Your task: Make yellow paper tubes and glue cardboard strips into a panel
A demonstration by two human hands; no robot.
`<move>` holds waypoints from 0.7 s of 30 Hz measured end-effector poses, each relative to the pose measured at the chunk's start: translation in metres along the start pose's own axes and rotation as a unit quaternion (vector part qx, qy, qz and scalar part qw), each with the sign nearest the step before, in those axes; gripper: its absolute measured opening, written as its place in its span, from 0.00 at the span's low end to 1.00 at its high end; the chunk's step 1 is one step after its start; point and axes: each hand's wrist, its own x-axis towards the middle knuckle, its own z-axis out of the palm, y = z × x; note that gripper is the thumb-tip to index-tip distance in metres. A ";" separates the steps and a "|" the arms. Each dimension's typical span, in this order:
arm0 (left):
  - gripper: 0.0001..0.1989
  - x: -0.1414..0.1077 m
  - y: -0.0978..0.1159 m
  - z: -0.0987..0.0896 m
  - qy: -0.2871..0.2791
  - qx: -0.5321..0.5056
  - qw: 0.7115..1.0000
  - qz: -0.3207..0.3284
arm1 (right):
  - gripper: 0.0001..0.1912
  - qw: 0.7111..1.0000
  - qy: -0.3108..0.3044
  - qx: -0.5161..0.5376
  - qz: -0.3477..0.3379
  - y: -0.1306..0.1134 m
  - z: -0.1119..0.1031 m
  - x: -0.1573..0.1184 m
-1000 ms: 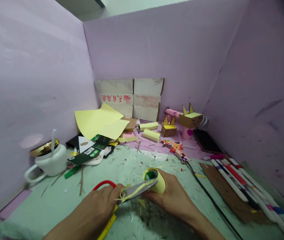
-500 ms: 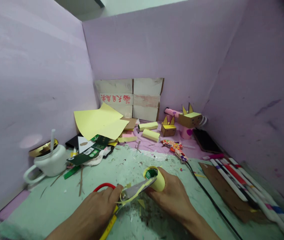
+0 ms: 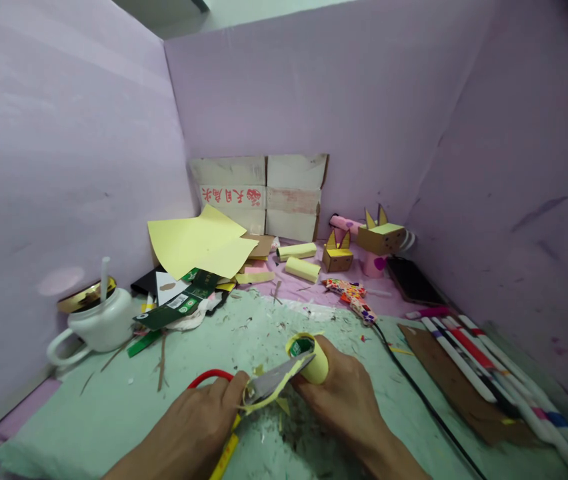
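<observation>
My left hand (image 3: 203, 415) is closed round the handles of a pair of scissors (image 3: 274, 381), with a red loop above the hand and a yellow one below. The blades reach right to the rim of a yellow paper tube (image 3: 317, 363), green printed inside. My right hand (image 3: 347, 403) grips that tube from its right side. A thin curled strip of yellow paper (image 3: 269, 401) hangs along the blades, joined near the rim. Below it a small yellow scrap shows. The fingers' undersides are hidden on both hands.
A hot glue gun (image 3: 351, 297) with a black cord lies at centre right. Markers (image 3: 464, 363) rest on brown cardboard at right. Two yellow tubes (image 3: 303, 269) and cardboard animal heads (image 3: 337, 259) stand behind. A white mug (image 3: 103, 327), yellow sheets (image 3: 199, 243) and scraps are at left.
My left hand and the scissors have shifted slightly right, towards the tube. My right hand still holds the tube in almost the same spot.
</observation>
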 end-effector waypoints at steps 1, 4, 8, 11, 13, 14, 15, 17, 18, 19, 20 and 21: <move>0.25 0.001 0.000 -0.001 -0.006 -0.004 1.000 0.000 | 0.06 1.000 0.002 -0.002 -0.003 0.000 0.000 0.000; 0.23 0.003 0.002 -0.007 -0.029 -0.011 1.000 -0.004 | 0.05 1.000 0.005 -0.003 -0.007 0.000 -0.001 -0.001; 0.22 0.004 0.005 -0.019 -0.046 -0.035 0.998 -0.009 | 0.07 0.997 -0.026 0.068 -0.012 -0.002 -0.006 0.003; 0.20 0.003 0.002 -0.022 -0.033 -0.046 0.998 0.007 | 0.12 0.963 -0.128 0.233 -0.051 -0.001 -0.012 0.007; 0.20 0.003 -0.002 -0.020 -0.029 -0.040 0.999 0.017 | 0.14 0.925 -0.206 0.312 -0.060 0.001 -0.015 0.009; 0.20 0.003 -0.004 -0.019 -0.029 -0.037 0.999 0.020 | 0.13 0.919 -0.223 0.322 -0.057 0.002 -0.014 0.009; 0.20 0.003 -0.006 -0.018 -0.030 -0.035 0.999 0.020 | 0.12 0.924 -0.219 0.310 -0.050 0.003 -0.014 0.009; 0.21 0.003 -0.007 -0.016 -0.035 -0.035 0.999 0.012 | 0.11 0.954 -0.162 0.248 -0.039 0.004 -0.010 0.008; 0.21 0.003 -0.006 -0.016 -0.038 -0.036 0.999 0.003 | 0.10 0.968 -0.130 0.213 -0.037 0.004 -0.008 0.007; 0.21 0.003 -0.005 -0.016 -0.042 -0.037 0.998 -0.006 | 0.10 0.976 -0.106 0.184 -0.038 0.004 -0.006 0.007; 0.21 0.003 -0.004 -0.016 -0.047 -0.037 0.998 -0.013 | 0.10 0.982 -0.087 0.160 -0.039 0.003 -0.004 0.006; 0.22 0.004 -0.003 -0.016 -0.051 -0.035 0.998 -0.017 | 0.10 0.987 -0.072 0.141 -0.040 0.002 -0.003 0.005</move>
